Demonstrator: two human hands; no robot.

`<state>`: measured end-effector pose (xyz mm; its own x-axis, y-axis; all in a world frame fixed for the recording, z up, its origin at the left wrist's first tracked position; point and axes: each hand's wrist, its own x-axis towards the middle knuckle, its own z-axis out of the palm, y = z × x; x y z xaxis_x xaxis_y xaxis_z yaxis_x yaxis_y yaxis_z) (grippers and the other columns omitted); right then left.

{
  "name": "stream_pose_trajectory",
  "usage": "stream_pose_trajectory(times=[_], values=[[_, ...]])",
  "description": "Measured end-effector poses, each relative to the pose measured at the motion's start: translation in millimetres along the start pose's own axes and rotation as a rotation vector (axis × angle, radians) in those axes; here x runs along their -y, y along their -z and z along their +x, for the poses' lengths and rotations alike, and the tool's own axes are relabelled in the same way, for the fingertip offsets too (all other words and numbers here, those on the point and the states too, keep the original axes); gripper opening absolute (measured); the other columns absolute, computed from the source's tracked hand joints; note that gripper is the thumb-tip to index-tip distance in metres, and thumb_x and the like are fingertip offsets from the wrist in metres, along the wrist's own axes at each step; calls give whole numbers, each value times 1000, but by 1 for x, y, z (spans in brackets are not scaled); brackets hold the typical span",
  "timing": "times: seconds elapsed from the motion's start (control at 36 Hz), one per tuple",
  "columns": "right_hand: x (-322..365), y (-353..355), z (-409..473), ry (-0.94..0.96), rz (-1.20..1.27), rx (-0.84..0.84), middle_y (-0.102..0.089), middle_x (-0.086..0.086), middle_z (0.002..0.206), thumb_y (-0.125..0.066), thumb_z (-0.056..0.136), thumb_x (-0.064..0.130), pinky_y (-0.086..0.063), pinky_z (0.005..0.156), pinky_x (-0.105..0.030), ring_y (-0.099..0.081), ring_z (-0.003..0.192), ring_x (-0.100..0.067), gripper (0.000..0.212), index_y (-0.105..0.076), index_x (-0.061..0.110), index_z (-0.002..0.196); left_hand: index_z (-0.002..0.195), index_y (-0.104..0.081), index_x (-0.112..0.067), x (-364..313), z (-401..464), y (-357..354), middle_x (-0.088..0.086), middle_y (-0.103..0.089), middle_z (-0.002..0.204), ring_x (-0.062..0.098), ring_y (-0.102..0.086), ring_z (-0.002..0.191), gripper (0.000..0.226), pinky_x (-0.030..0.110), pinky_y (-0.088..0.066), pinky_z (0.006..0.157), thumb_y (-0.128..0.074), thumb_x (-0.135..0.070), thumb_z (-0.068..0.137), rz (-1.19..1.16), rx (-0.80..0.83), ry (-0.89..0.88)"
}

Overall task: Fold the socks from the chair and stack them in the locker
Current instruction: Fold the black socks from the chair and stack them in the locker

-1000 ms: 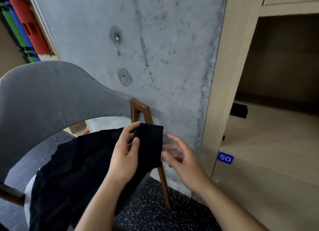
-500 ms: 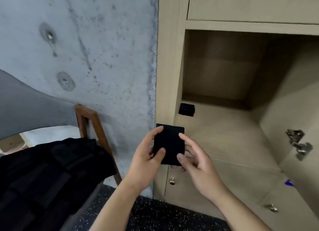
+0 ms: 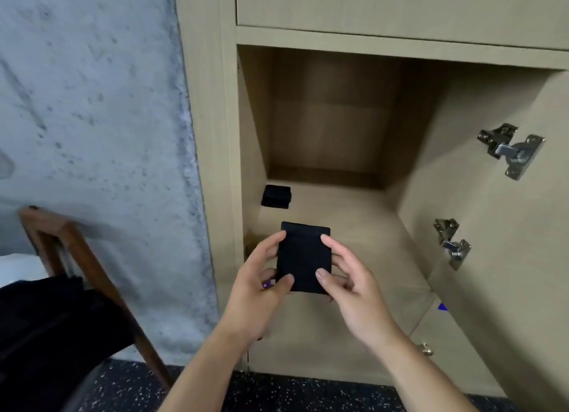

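In the head view, both hands meet at the centre of the frame in front of the open locker [image 3: 335, 227]. The left hand [image 3: 255, 291] grips the left edge of a folded black sock [image 3: 303, 257], thumb on its front face and fingers [image 3: 271, 242] curled round the edge. The right hand [image 3: 354, 288] grips the right edge the same way, thumb pressed on the lower front, forefinger along the upper side. The sock is a flat, upright rectangle held above the front of the locker floor, not touching it.

Further back, against the left wall of the locker, a second folded black sock [image 3: 276, 196] lies on the floor, well apart from the held one. Two metal hinges [image 3: 509, 150] sit on the inner right wall.

At lower left of the frame, a chair [image 3: 92, 276] with a brown wooden frame stands against a grey concrete wall [image 3: 92, 103], and a heap of black fabric [image 3: 52, 328] rests on its seat. A dark speckled floor [image 3: 277, 393] runs along the bottom edge.
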<state>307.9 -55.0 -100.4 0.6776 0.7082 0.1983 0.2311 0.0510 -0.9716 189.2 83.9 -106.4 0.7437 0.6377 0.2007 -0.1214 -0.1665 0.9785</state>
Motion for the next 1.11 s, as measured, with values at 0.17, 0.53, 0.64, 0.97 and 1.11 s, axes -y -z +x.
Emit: stream_pose_trajectory(times=[0.17, 0.53, 0.64, 0.97, 1.11], values=[[-28, 12, 24, -44, -39, -59, -64, -4, 130, -66, 99, 17, -53, 75, -29, -67, 87, -32, 47, -60, 50, 132, 135, -55, -53, 14, 21, -6, -5, -58, 139, 17, -66, 119, 71, 46, -55, 102, -65, 4, 94, 23, 19, 26], [-51, 14, 85, -94, 100, -114, -74, -9, 116, -64, 97, 0, -53, 67, -25, -68, 88, -14, 43, -63, 25, 133, 126, -58, -48, 33, 86, -17, -18, -64, 126, 10, -61, 116, 63, 41, -55, 103, -63, 7, 94, 4, -85, 51], [-62, 15, 110, -112, 143, -133, -74, -11, 116, -63, 97, -3, -51, 64, -22, -66, 85, -9, 44, -65, 22, 133, 132, -59, -34, 47, 113, -22, -14, -67, 127, 8, -65, 113, 50, 35, -59, 96, -58, 3, 99, -71, -122, 90], [-94, 5, 192, -163, 227, -168, -72, -6, 122, -63, 96, -3, -48, 61, -21, -69, 93, -12, 44, -65, 25, 131, 148, -41, -35, 93, 132, -31, -10, -57, 131, -3, -59, 105, 54, 29, -47, 107, -54, -8, 102, 90, -202, 124], [-102, -4, 230, -193, 332, -200, -75, -2, 119, -62, 96, -3, -45, 71, -30, -70, 99, -16, 47, -62, 19, 137, 148, -35, -44, 108, 143, -25, -15, -52, 137, 10, -56, 125, 63, 38, -44, 114, -55, -9, 101, 184, -206, 80]])
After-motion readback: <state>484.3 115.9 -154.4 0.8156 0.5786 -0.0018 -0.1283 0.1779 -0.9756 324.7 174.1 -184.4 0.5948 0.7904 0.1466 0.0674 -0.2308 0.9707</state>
